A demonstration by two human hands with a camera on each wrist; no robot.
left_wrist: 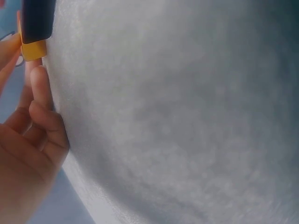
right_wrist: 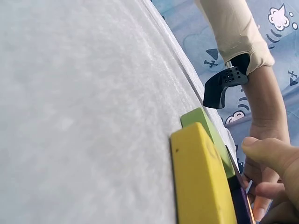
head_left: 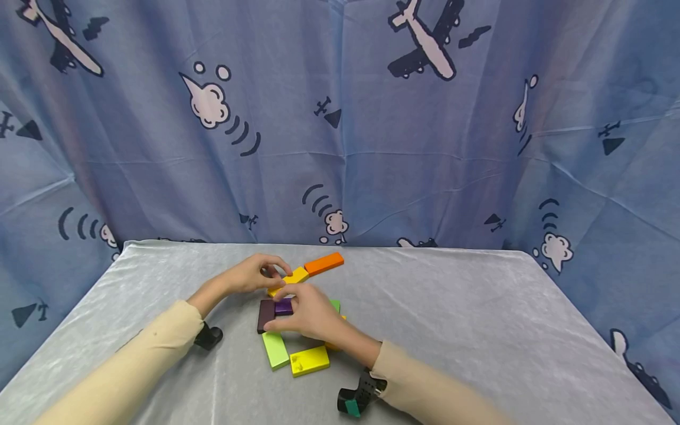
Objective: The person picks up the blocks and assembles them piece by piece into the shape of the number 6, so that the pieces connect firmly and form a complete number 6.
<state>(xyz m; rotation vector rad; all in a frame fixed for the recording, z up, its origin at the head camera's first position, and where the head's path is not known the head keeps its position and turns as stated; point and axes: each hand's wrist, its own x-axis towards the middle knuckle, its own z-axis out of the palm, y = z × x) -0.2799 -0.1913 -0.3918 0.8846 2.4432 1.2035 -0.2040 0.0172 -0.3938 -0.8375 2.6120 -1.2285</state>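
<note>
In the head view, my left hand [head_left: 255, 274] pinches the near-left end of a yellow-orange block [head_left: 298, 275] with thumb and fingers. That end [left_wrist: 35, 50] also shows between thumb and fingers in the left wrist view, partly behind a dark block [left_wrist: 38, 18]. My right hand [head_left: 313, 310] arches over the group with thumb and index finger spread. Its thumb tip is at the lower right of a dark brown block [head_left: 266, 317], its index tip close by the yellow-orange one. Beside the brown block lies a purple block [head_left: 284, 306], partly covered by the right hand.
An orange block [head_left: 324, 264] lies end to end with the yellow-orange one. Nearer are a lime green block [head_left: 275, 350] and a bright yellow block [head_left: 310, 361]. Another green block [head_left: 335, 305] is partly hidden behind the right hand. A grey cloth [head_left: 451, 330] covers the table.
</note>
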